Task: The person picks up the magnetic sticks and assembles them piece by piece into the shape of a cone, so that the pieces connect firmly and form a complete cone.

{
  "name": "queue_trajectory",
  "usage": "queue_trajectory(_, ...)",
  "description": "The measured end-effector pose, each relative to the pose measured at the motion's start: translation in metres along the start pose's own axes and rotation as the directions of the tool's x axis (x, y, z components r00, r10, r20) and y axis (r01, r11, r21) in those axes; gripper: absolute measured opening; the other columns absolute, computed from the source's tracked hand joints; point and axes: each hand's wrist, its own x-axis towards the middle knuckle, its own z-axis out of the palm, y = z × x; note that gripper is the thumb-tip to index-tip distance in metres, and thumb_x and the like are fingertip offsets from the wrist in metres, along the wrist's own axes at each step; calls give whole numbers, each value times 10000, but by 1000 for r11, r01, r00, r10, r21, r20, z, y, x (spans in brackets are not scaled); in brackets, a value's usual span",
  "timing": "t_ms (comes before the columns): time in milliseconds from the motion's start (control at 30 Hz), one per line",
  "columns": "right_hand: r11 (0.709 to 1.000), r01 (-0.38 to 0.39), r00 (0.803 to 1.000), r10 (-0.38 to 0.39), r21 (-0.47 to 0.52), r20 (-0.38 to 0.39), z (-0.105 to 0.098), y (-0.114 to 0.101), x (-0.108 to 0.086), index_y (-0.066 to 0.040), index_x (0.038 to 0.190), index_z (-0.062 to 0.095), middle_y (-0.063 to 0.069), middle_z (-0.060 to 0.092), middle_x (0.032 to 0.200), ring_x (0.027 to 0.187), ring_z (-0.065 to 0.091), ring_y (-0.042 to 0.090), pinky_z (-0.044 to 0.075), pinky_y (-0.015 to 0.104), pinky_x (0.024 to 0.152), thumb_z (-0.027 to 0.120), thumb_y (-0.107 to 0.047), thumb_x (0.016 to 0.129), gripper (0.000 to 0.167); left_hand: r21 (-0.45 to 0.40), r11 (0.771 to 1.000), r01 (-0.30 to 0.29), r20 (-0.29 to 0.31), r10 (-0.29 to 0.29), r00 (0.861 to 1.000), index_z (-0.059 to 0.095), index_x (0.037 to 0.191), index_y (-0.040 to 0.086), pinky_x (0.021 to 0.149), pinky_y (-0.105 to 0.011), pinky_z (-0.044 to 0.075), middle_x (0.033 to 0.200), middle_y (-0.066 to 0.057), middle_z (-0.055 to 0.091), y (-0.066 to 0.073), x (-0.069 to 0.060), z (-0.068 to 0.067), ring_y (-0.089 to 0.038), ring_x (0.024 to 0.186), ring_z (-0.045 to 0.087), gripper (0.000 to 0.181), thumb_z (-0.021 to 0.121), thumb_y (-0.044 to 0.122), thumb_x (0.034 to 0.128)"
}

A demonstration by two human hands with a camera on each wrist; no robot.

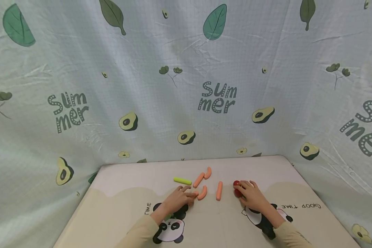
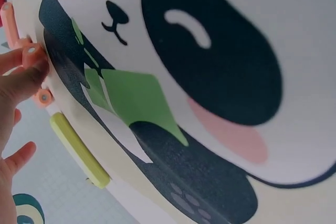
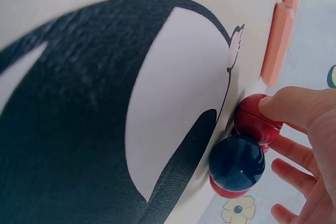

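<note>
Left of the lone orange stick (image 1: 219, 190), the left hand (image 1: 179, 199) pinches an orange piece (image 2: 33, 54), half-hidden in the head view; right of the stick, the right hand (image 1: 254, 197) grips a red ball (image 3: 254, 119). Only the right-wrist view shows the dark blue ball (image 3: 237, 163). Farther left lies a yellow-green stick (image 1: 182, 181).

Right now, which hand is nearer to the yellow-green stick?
The left hand. It is just on the near side of the stick, pinching an orange piece; the right hand is well off to its right, holding a red ball.
</note>
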Motion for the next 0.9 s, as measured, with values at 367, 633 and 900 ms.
queue_trajectory(367, 999, 35, 998, -37, -29, -53, 5, 2, 2, -120, 1009, 621, 56, 586, 965, 956, 528, 229, 380, 510, 832, 760, -97, 609, 424, -104, 986, -128, -171, 109, 979, 666, 946, 248, 829, -289, 429, 977, 120, 651, -2, -7, 7, -141, 1030, 530, 127, 589, 238, 845)
queue_trajectory(633, 999, 38, 999, -38, -28, -27, 6, 4, 3, -122, 1008, 622, 51, 582, 958, 943, 527, 222, 379, 508, 833, 753, -92, 624, 406, -152, 977, -150, -149, 127, 981, 638, 918, 261, 814, -282, 429, 869, 117, 631, 1, -11, 6, -109, 943, 534, 92, 591, 245, 841)
queue_trajectory(900, 997, 44, 998, -47, -58, -38, 9, 5, 3, -130, 963, 626, 46, 589, 942, 911, 528, 219, 387, 478, 815, 758, -103, 627, 362, -143, 980, -136, -126, 118, 985, 624, 935, 262, 761, -246, 408, 883, 113, 619, 5, -15, 4, -72, 864, 502, 100, 583, 267, 843)
